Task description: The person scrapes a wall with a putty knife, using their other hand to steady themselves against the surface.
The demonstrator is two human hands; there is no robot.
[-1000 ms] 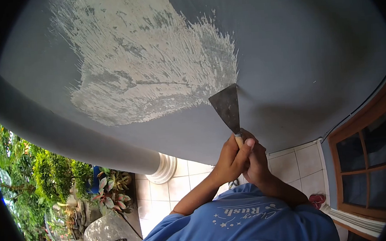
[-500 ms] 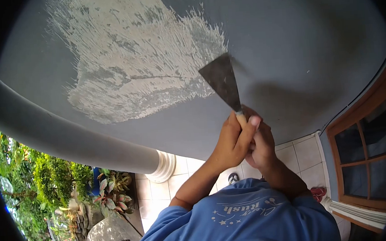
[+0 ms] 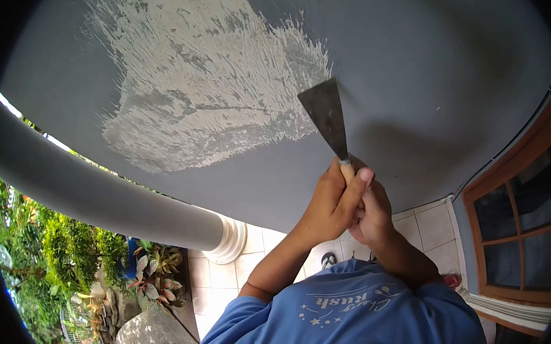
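A putty knife (image 3: 326, 114) with a dark triangular metal blade and a light wooden handle points up at the wall. My left hand (image 3: 324, 208) is closed round its handle, thumb lying along the right side. Pressed against that hand from the right is my right hand (image 3: 376, 211), also closed on the handle, its fingers partly hidden. The blade's wide edge overlaps the lower right border of a rough whitish patch (image 3: 199, 81), where streaks of bare surface show through the paint. Smooth grey painted wall (image 3: 401, 54) surrounds the patch.
A round grey column (image 3: 110, 190) with a moulded white base stands at left, garden plants (image 3: 76, 246) beyond it. A brown-framed window (image 3: 520, 238) is at right. Pale floor tiles (image 3: 253, 263) lie below, with a sandalled foot (image 3: 328, 258) near my blue shirt.
The view has shifted slightly, so the wall patch sits a little farther right. The putty knife has moved slightly right in view with its blade turned a little. Both hands keep their hold.
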